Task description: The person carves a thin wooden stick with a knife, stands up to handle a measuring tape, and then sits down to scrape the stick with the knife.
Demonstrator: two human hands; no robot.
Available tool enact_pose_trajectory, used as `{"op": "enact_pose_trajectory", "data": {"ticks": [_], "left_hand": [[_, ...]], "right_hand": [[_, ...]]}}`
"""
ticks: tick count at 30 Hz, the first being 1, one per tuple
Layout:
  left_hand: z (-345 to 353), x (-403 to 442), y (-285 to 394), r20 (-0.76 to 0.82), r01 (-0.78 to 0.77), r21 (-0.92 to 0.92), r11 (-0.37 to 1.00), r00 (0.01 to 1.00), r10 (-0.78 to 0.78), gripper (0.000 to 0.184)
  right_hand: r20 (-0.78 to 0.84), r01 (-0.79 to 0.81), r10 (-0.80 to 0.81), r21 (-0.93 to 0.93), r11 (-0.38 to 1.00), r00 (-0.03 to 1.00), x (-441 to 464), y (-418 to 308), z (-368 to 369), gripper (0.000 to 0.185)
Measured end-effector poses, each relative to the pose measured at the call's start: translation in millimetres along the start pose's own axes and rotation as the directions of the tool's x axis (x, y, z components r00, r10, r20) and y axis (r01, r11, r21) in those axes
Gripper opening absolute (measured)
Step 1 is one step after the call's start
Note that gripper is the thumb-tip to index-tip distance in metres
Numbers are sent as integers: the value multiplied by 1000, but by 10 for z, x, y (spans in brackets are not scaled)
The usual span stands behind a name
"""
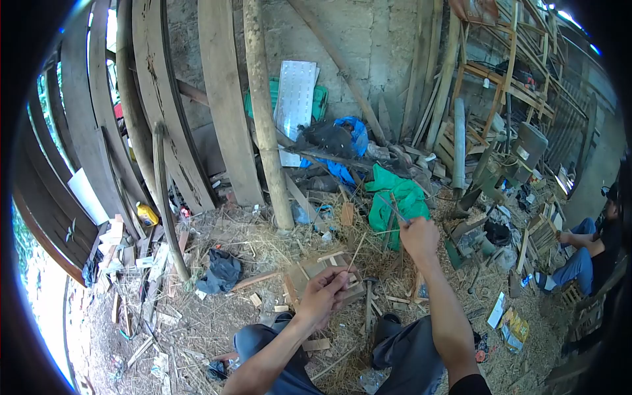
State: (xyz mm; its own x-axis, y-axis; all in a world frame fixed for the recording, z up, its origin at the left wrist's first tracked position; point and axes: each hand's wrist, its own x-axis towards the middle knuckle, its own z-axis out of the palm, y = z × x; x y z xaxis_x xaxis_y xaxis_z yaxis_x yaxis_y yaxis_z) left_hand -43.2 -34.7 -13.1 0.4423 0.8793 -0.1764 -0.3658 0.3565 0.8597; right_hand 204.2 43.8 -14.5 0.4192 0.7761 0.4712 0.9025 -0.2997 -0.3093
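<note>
My left hand is closed on a thin light stick that points up from the fingers, above my left knee. My right hand is raised farther forward and to the right, closed round the handle of a narrow blade-like tool, whose tip points up and left in front of a green plastic bag. The two hands are apart. Below and behind my left hand lies a low wooden piece on the ground. A hammer-like tool stands between my knees.
Wooden posts and leaning planks rise ahead and left. A black plastic bag and wood scraps lie on the straw-covered ground. Another person sits at the far right. Machine parts stand at the right.
</note>
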Motion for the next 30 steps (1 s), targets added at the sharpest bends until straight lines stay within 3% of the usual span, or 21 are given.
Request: {"op": "enact_pose_trajectory", "data": {"ticks": [1,3,5,6,8,13,15,18,20,22,24,26,27,29,30], "left_hand": [[-8,20,2,6,-8,0,1000,1000,8,25],[-69,46,-48,-8,-13,7,1000,1000,13,24],[-53,70,-88,-24,-47,6,999,999,47,24],[-41,75,-97,-32,-85,13,996,996,85,24],[45,53,-125,-51,-78,29,997,996,79,25],[102,35,-68,-40,-61,69,996,997,64,24],[83,78,-78,-32,-93,5,996,995,93,24],[23,64,-84,-4,-56,24,998,998,56,24],[59,9,-74,-2,-34,38,999,999,34,23],[28,4,-39,-3,-14,52,999,1000,14,23],[18,33,-60,13,47,-51,998,999,-46,25],[46,40,-62,15,34,-40,999,999,-34,24],[52,45,-58,19,19,-14,1000,1000,-19,24],[56,59,-91,13,-21,18,1000,1000,21,24],[53,64,-97,13,-63,52,997,998,63,23]], "right_hand": [[-9,3,-3,-1,1000,1000,-29,-1,-49,13],[100,94,-117,212,973,988,-262,-52,-140,14],[56,249,-282,327,912,958,-520,-211,-187,13],[58,244,-277,331,912,959,-609,-302,-169,13],[89,394,-440,312,864,894,-715,-414,-144,12],[101,303,-339,265,916,935,-551,-354,-85,12],[115,286,-318,231,930,941,-429,-304,-71,13],[46,169,-174,90,981,984,-195,-56,27,15],[39,-27,27,-19,999,999,-16,180,105,16],[20,16,-16,26,1000,1000,-109,165,91,16],[8,71,-71,47,996,997,-255,126,-23,16],[58,252,-292,363,897,955,-486,-168,-177,13],[60,251,-291,362,898,955,-552,-248,-182,13],[113,409,-443,233,882,889,-652,-358,-165,11],[125,388,-411,175,905,903,-630,-377,-148,11]]}}
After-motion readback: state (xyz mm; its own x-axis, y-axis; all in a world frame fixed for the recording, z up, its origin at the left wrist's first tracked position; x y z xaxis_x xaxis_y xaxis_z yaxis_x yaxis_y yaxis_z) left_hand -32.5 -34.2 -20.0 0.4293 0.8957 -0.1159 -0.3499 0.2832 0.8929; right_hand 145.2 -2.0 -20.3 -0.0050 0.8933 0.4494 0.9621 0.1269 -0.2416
